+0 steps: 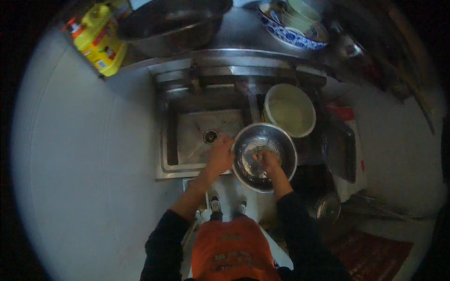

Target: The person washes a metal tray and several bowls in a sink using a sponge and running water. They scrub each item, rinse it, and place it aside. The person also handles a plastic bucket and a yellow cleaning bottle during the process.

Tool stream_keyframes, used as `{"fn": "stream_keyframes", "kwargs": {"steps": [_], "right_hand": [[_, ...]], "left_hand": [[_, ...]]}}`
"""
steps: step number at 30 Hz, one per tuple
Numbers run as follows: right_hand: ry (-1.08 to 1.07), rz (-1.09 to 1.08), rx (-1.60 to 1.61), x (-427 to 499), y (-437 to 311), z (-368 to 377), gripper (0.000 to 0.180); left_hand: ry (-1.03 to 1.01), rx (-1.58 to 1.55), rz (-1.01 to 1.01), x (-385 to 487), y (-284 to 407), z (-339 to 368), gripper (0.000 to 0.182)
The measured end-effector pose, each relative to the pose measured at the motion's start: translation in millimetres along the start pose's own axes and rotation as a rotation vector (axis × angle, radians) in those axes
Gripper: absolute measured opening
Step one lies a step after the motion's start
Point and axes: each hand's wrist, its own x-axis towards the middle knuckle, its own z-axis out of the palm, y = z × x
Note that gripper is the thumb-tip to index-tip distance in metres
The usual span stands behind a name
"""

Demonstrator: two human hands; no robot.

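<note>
A round stainless steel bowl (288, 175) stands at the right side of the sink, partly over its front edge. My left hand (222, 154) grips the bowl's left rim. Inside the bowl is my right hand (270, 162), its fingers down near the bottom. Pale, glinting contents (254, 172) lie around those fingers; glare and blur hide what they are. Whether the right fingers pinch something cannot be made out. To the left, the steel sink (190, 154) shows a bare basin floor and a round drain (211, 136).
Behind the bowl sits a pale bucket (291, 112) with liquid inside. A faucet (194, 79) rises at the sink's back. The ledge above carries a yellow jug (102, 45), a large dark basin (168, 38) and a blue-and-white bowl (291, 37). A tiled wall (74, 147) bounds the left.
</note>
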Motion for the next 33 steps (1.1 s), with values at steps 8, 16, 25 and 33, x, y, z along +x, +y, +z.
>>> {"fn": "stream_keyframes", "kwargs": {"steps": [8, 16, 25, 33], "right_hand": [[-0.76, 0.153, 0.223, -143, -14, 271, 0.035], [-0.975, -0.266, -0.023, -288, -76, 538, 0.032], [-0.889, -0.411, 0.038, -293, -98, 638, 0.042], [-0.939, -0.351, 0.077, -284, -91, 647, 0.037]], "left_hand": [[0.945, 0.217, 0.342, 46, 11, -370, 0.024], [0.561, 0.846, 0.322, 131, 1, -629, 0.056], [0.068, 0.608, 0.019, 138, 44, -656, 0.051], [0.141, 0.624, 0.077, 142, 19, -651, 0.052]]}}
